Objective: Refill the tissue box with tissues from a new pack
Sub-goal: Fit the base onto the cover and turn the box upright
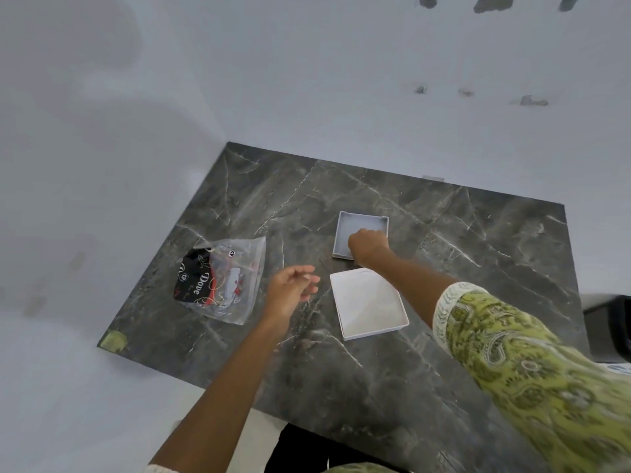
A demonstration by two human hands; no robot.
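Two square white box halves lie on the dark marble table (392,387). The nearer half (368,303) looks filled flush with white, tissues as far as I can tell. The farther half (355,223) is a shallow tray, open side up, its inside bare and grey. My right hand (367,246) reaches over that tray with fingers curled onto its near edge. A clear plastic tissue pack wrapper (222,281) with black and red "Dove" print lies flat and crumpled at the left. My left hand (290,288) hovers between the wrapper and the nearer half, fingers apart, holding nothing.
The table stands in a corner against pale walls, with its left edge (160,247) running along the wall. A yellowish patch marks the near left corner (114,340). A dark object (611,326) sits past the table's right edge.
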